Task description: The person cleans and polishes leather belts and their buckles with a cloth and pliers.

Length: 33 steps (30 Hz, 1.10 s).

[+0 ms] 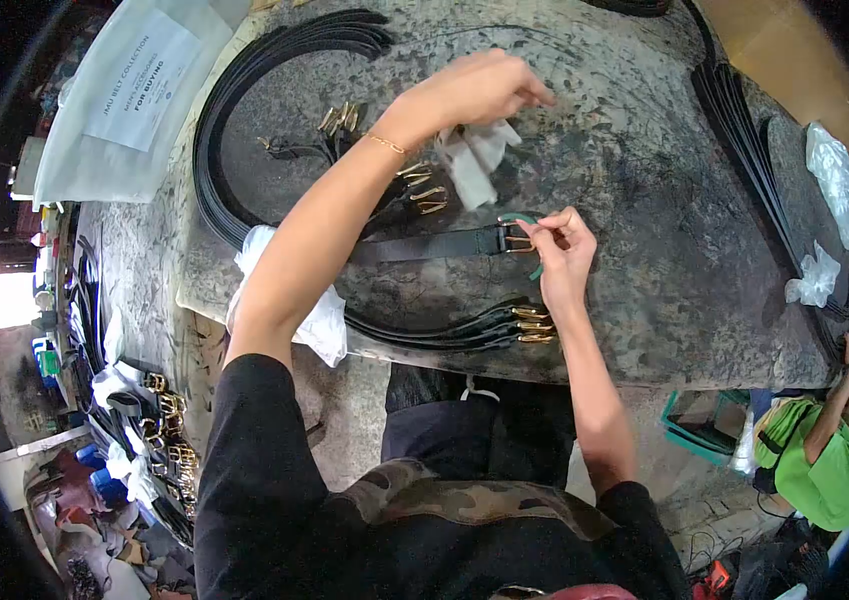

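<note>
A black belt (434, 247) with a metal buckle lies across the table in front of me. My right hand (564, 250) is closed in a pinch at the buckle end, and a curved green piece (518, 217) shows beside its fingers. My left hand (489, 85) is stretched over the table with curled fingers. A crumpled whitish cloth (477, 165), blurred, hangs out from under this hand. Close to the left forearm are several gold-coloured buckles (429, 200). Below the belt lies a bundle of black belts (444, 335) with gold-coloured buckles.
Black straps (214, 130) curve round the left of the stained table (664, 300); more straps (744, 130) lie at right. A labelled white bag (134, 100) stands at upper left. Clear plastic (834, 185) is at the right edge. A person in green (824, 465) is at lower right.
</note>
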Each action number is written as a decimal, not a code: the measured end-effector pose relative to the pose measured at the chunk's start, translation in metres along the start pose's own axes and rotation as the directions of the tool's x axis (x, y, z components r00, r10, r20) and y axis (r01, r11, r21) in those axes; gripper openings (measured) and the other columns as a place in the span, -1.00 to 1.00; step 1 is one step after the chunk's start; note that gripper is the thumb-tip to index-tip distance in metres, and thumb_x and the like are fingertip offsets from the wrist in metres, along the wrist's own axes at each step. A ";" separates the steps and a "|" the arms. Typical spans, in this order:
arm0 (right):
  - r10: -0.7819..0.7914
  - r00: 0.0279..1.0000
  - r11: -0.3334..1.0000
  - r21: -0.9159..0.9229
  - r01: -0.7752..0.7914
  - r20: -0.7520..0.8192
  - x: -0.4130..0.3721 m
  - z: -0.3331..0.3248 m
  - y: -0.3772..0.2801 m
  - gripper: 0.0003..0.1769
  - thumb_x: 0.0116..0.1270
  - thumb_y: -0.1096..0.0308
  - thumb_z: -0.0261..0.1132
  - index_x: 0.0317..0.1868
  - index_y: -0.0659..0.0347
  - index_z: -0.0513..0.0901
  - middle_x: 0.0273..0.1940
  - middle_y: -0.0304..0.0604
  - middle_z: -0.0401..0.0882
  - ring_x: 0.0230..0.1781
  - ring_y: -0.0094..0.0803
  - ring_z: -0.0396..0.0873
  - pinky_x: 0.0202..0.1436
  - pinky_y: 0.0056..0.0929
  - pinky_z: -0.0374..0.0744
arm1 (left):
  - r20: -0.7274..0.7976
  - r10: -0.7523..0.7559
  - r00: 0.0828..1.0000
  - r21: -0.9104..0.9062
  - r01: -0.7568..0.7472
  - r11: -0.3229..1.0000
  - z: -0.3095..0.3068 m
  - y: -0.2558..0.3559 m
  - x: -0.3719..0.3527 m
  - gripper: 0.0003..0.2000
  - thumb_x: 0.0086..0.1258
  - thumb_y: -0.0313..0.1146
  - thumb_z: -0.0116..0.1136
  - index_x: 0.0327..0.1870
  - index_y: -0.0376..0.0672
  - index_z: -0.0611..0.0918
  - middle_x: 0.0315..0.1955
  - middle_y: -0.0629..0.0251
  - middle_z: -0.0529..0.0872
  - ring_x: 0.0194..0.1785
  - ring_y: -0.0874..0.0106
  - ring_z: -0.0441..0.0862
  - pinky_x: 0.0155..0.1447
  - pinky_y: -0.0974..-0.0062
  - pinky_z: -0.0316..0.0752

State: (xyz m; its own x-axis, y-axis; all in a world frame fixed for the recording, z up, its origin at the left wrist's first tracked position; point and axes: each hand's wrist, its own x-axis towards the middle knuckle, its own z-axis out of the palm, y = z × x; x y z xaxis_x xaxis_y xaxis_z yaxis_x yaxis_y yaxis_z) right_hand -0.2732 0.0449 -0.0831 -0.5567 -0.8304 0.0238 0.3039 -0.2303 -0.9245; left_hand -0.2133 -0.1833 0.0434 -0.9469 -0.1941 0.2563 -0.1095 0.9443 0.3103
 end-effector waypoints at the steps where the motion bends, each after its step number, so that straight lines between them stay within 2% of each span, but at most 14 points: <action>1: -0.005 1.000 1.000 0.003 0.005 0.002 0.001 -0.001 0.000 -0.81 0.29 0.65 0.29 -0.37 0.25 0.44 -0.41 -0.33 0.48 -0.40 -0.67 0.49 -0.16 -0.57 0.58 | -0.001 0.002 1.000 0.005 -0.002 1.000 -0.004 0.001 -0.002 -0.80 0.37 -0.31 0.25 -0.09 -0.17 0.77 -0.30 0.02 0.78 -0.18 0.09 0.74 -0.04 0.22 0.60; 3: 0.014 1.000 1.000 0.011 -0.014 -0.023 -0.001 0.001 0.000 -0.81 0.29 0.65 0.28 -0.37 0.24 0.44 -0.41 -0.33 0.48 -0.38 -0.66 0.49 -0.14 -0.56 0.59 | -0.012 -0.198 0.980 0.258 0.194 0.946 -0.023 0.006 -0.022 -0.78 0.33 -0.20 0.28 -0.24 -0.16 0.79 -0.42 0.03 0.75 -0.26 0.05 0.72 -0.11 0.19 0.60; 5: 0.014 1.000 1.000 -0.001 -0.014 -0.007 0.000 -0.003 0.003 -0.82 0.28 0.65 0.28 -0.38 0.26 0.45 -0.38 -0.29 0.47 -0.36 -0.64 0.50 -0.03 -0.47 0.65 | 0.019 -0.395 0.918 0.306 0.371 0.877 -0.053 0.035 -0.050 -0.75 0.29 -0.14 0.30 -0.35 -0.15 0.79 -0.50 0.06 0.73 -0.35 0.06 0.71 -0.17 0.18 0.60; 7: 0.008 1.000 0.998 0.069 -0.008 -0.004 0.000 0.001 -0.001 -0.84 0.29 0.66 0.28 -0.38 0.28 0.47 -0.37 -0.30 0.47 -0.36 -0.64 0.49 0.01 -0.44 0.67 | 0.016 -0.416 0.909 0.342 0.386 0.857 -0.063 0.059 -0.085 -0.79 0.27 -0.19 0.31 -0.36 -0.15 0.80 -0.52 0.11 0.73 -0.38 0.08 0.72 -0.18 0.19 0.61; 9: -0.006 1.000 0.998 0.063 0.006 -0.009 0.000 0.001 0.000 -0.85 0.31 0.66 0.26 -0.38 0.26 0.50 -0.42 -0.35 0.48 -0.39 -0.65 0.50 -0.06 -0.50 0.66 | 0.180 -0.376 0.909 0.241 0.330 0.913 -0.060 0.084 -0.122 -0.81 0.24 -0.22 0.33 -0.37 -0.15 0.79 -0.47 0.12 0.76 -0.33 0.12 0.73 -0.16 0.21 0.62; 11: 0.025 0.999 0.999 -0.021 -0.026 -0.031 0.001 0.004 -0.005 -0.84 0.32 0.66 0.26 -0.38 0.25 0.50 -0.43 -0.35 0.47 -0.42 -0.67 0.47 -0.12 -0.54 0.63 | 0.238 -0.360 0.902 0.116 0.342 0.933 -0.029 0.105 -0.151 -0.82 0.22 -0.24 0.35 -0.29 -0.14 0.79 -0.39 0.14 0.78 -0.28 0.15 0.74 -0.16 0.20 0.63; 12: 0.016 1.000 1.000 0.002 -0.016 -0.021 0.002 0.002 -0.003 -0.82 0.32 0.65 0.27 -0.39 0.24 0.49 -0.44 -0.36 0.46 -0.44 -0.69 0.42 -0.16 -0.57 0.59 | 0.178 -0.374 0.910 0.106 0.360 0.927 -0.008 0.109 -0.163 -0.79 0.21 -0.24 0.36 -0.22 -0.14 0.78 -0.33 0.16 0.76 -0.29 0.14 0.74 -0.18 0.20 0.62; 17: 0.021 1.000 0.998 0.059 -0.020 -0.016 0.003 0.003 -0.007 -0.82 0.33 0.65 0.27 -0.39 0.25 0.47 -0.48 -0.32 0.42 -0.49 -0.66 0.35 0.13 -0.31 0.66 | -0.018 -0.387 0.922 0.064 0.387 0.920 0.056 0.119 -0.170 -0.75 0.22 -0.29 0.36 -0.10 -0.14 0.73 -0.22 0.24 0.66 -0.37 0.15 0.69 -0.29 0.22 0.59; 20: 0.031 0.999 0.992 0.123 -0.032 0.009 0.005 -0.002 -0.008 -0.84 0.34 0.65 0.25 -0.38 0.28 0.47 -0.48 -0.29 0.42 -0.50 -0.63 0.34 0.26 -0.15 0.64 | -0.081 -0.210 0.974 0.064 0.215 0.974 0.069 0.108 -0.172 -0.82 0.26 -0.40 0.32 -0.13 -0.14 0.71 -0.22 0.29 0.62 -0.45 0.24 0.66 -0.38 0.28 0.53; 23: 0.059 0.998 0.975 0.213 -0.061 0.012 0.005 0.001 -0.012 -0.85 0.35 0.65 0.23 -0.38 0.30 0.47 -0.48 -0.27 0.43 -0.50 -0.61 0.35 0.30 -0.06 0.62 | -0.142 -0.143 0.979 0.048 0.151 0.987 0.075 0.103 -0.175 -0.84 0.25 -0.43 0.31 -0.15 -0.15 0.71 -0.20 0.27 0.63 -0.44 0.22 0.66 -0.37 0.29 0.54; 28: 0.045 0.997 0.976 0.209 -0.057 0.063 0.005 -0.003 -0.011 -0.85 0.35 0.64 0.24 -0.37 0.29 0.47 -0.45 -0.29 0.45 -0.47 -0.63 0.39 0.31 -0.12 0.60 | -0.261 -0.293 0.920 -0.157 0.259 0.953 0.086 0.098 -0.179 -0.86 0.24 -0.51 0.30 -0.19 -0.23 0.69 -0.18 0.22 0.64 -0.36 0.14 0.69 -0.28 0.27 0.60; 30: 0.023 0.997 0.989 -0.147 -0.012 0.074 0.002 0.000 -0.012 -0.84 0.33 0.63 0.27 -0.37 0.26 0.48 -0.45 -0.35 0.44 -0.47 -0.68 0.38 0.37 -0.23 0.53 | -0.243 -0.379 0.893 -0.240 0.323 0.915 0.082 0.097 -0.180 -0.86 0.22 -0.57 0.29 -0.21 -0.31 0.67 -0.17 0.14 0.65 -0.28 0.08 0.70 -0.18 0.25 0.63; 31: 0.028 0.997 0.989 -0.147 -0.017 0.072 0.000 0.001 -0.010 -0.84 0.33 0.63 0.27 -0.37 0.26 0.48 -0.45 -0.35 0.44 -0.47 -0.68 0.38 0.37 -0.23 0.53 | -0.239 -0.382 0.893 -0.242 0.326 0.914 0.080 0.098 -0.180 -0.86 0.22 -0.57 0.29 -0.21 -0.31 0.67 -0.17 0.14 0.65 -0.28 0.08 0.70 -0.18 0.25 0.63; 33: -0.068 0.970 0.978 -0.179 0.111 0.232 -0.002 0.003 -0.007 -0.82 0.31 0.64 0.30 -0.39 0.24 0.48 -0.46 -0.40 0.42 -0.51 -0.71 0.33 0.43 -0.29 0.45 | -0.221 -0.430 0.875 -0.324 0.350 0.879 0.078 0.097 -0.179 -0.86 0.21 -0.57 0.29 -0.21 -0.33 0.67 -0.14 0.10 0.66 -0.21 0.05 0.70 -0.13 0.25 0.63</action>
State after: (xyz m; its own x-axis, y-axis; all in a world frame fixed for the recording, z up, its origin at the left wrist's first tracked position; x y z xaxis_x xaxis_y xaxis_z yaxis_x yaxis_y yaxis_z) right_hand -0.2722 0.0468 -0.0758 -0.3814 -0.9079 0.1738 0.0972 -0.2263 -0.9692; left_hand -0.0780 -0.0368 -0.0436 -0.7150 -0.6349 0.2928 -0.3299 0.6756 0.6593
